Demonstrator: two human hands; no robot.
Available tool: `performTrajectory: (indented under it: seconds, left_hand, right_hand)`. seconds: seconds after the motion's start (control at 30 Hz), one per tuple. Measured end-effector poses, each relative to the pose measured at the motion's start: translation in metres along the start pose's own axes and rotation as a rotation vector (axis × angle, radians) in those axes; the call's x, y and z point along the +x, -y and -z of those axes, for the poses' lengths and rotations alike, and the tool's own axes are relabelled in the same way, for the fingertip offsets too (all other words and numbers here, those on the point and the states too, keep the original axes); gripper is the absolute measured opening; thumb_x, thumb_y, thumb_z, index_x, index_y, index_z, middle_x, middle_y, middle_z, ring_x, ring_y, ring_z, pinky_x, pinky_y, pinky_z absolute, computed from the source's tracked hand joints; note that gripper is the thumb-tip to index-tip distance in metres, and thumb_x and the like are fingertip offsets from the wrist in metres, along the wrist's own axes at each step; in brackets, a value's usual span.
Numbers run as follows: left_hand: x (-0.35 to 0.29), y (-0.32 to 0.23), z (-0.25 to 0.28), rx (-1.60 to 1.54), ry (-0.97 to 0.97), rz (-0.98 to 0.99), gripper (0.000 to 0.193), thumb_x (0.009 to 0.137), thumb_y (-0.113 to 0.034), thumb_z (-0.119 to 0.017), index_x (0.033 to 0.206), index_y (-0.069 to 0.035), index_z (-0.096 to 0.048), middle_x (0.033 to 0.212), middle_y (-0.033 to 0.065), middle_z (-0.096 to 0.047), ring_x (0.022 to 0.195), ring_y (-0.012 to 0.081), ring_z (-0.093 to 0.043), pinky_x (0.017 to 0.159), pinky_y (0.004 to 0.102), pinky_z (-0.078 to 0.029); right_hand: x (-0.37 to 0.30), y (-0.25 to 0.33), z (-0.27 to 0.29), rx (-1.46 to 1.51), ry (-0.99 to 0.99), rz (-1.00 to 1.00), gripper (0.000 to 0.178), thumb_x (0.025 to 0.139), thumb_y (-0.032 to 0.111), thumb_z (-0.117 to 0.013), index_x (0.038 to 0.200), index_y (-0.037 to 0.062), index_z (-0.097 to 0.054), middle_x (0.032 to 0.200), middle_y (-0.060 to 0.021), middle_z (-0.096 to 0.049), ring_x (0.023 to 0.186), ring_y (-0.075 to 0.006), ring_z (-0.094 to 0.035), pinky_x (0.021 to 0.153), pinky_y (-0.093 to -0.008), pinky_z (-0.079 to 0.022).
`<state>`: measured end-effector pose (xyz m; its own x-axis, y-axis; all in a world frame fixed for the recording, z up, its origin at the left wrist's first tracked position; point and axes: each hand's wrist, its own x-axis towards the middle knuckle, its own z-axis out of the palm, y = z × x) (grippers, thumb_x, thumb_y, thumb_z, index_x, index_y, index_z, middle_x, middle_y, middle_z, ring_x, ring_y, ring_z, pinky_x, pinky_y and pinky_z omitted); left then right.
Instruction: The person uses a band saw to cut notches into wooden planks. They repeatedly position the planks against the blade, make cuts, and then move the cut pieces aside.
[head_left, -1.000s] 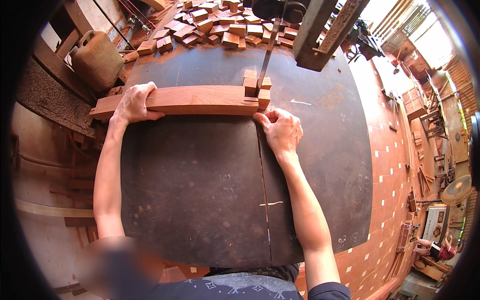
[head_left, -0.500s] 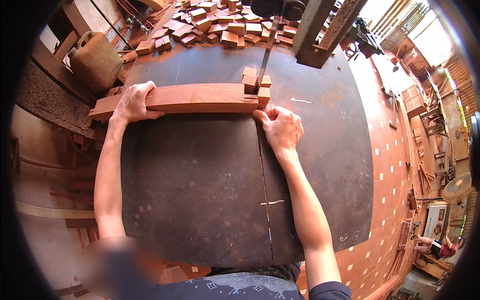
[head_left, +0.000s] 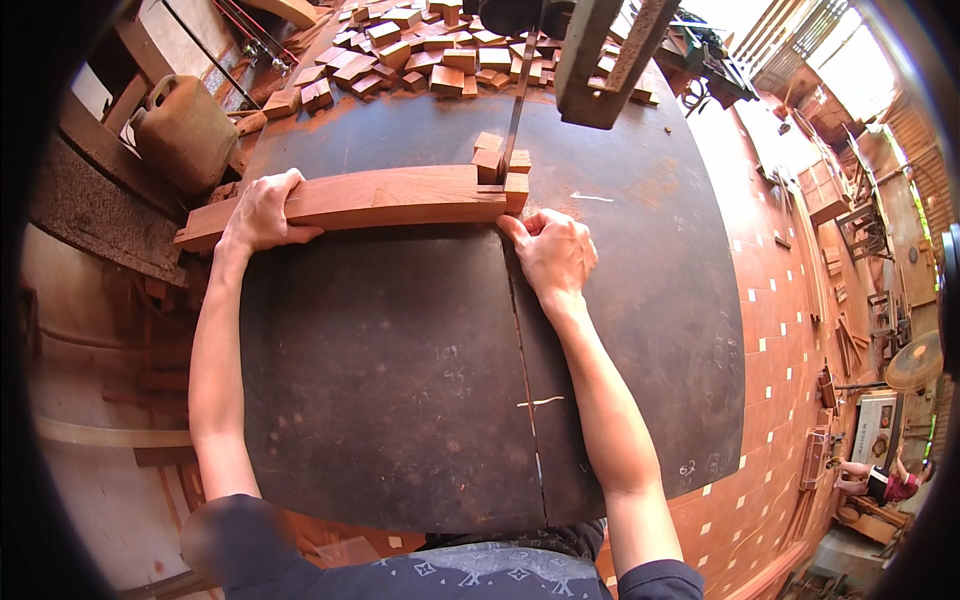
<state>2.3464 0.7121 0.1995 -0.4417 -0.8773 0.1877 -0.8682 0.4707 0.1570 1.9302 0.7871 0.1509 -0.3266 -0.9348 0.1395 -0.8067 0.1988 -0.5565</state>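
In left hand [head_left: 262, 212], wooden beam [head_left: 400, 198]; right end near right hand [head_left: 553, 254].

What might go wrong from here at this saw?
The right hand is close to the saw blade, so a slip might bring contact. The left hand grips the wooden beam well away from the blade; the far end might twist. Small blocks beside the blade might get knocked.
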Motion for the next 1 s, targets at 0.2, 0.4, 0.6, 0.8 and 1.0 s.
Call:
performTrajectory:
  seconds: [0.2,0.4,0.6,0.8,1.0]
  left_hand:
    - [-0.003,0.003,0.002,0.000,-0.015,-0.064,0.066,0.062,-0.033,-0.105,0.103,-0.004,-0.062,0.094,0.0203,-0.072,0.094,0.0448,-0.071,0.083,0.0500,-0.056]
    - [-0.050,-0.012,0.012,-0.020,-0.025,-0.129,0.066,0.056,-0.031,-0.107,0.091,-0.005,-0.058,0.080,0.0156,-0.062,0.074,0.0347,-0.062,0.071,0.0435,-0.051]
    - [-0.102,-0.049,0.047,-0.177,0.281,0.080,0.065,0.065,-0.042,-0.101,0.102,0.002,-0.071,0.090,0.0210,-0.074,0.084,0.0358,-0.074,0.078,0.0429,-0.057]
    - [-0.113,-0.114,0.067,-0.268,0.520,0.107,0.060,0.076,-0.045,-0.088,0.104,0.006,-0.071,0.084,0.0251,-0.068,0.079,0.0362,-0.069,0.076,0.0431,-0.054]
    - [-0.097,-0.215,0.075,-0.211,0.586,-0.033,0.063,0.072,-0.048,-0.084,0.101,0.006,-0.073,0.086,0.0285,-0.071,0.084,0.0433,-0.073,0.079,0.0475,-0.057]
  right_hand:
    - [-0.013,-0.012,0.002,0.111,-0.049,0.156,0.039,0.077,0.046,-0.097,0.086,0.0105,-0.082,0.086,-0.0113,-0.079,0.085,-0.0334,-0.076,0.081,-0.0467,-0.058]
    - [-0.044,-0.040,0.019,0.282,-0.105,0.296,0.040,0.091,0.033,-0.089,0.118,0.0054,-0.078,0.102,-0.0130,-0.075,0.092,-0.0315,-0.073,0.086,-0.0442,-0.058]
    - [-0.077,-0.046,0.048,0.528,0.027,0.247,0.045,0.103,0.028,-0.078,0.139,0.0021,-0.071,0.120,-0.0184,-0.077,0.091,-0.0278,-0.074,0.087,-0.0419,-0.060]
    - [-0.118,-0.060,0.086,0.989,0.564,0.191,0.052,0.101,0.021,-0.083,0.147,0.0021,-0.067,0.122,-0.0092,-0.078,0.100,-0.0153,-0.072,0.090,-0.0336,-0.060]
    - [-0.175,-0.106,0.182,0.602,0.431,0.329,0.048,0.083,0.013,-0.093,0.128,0.0048,-0.077,0.111,-0.0080,-0.075,0.091,-0.0191,-0.071,0.086,-0.0338,-0.060]
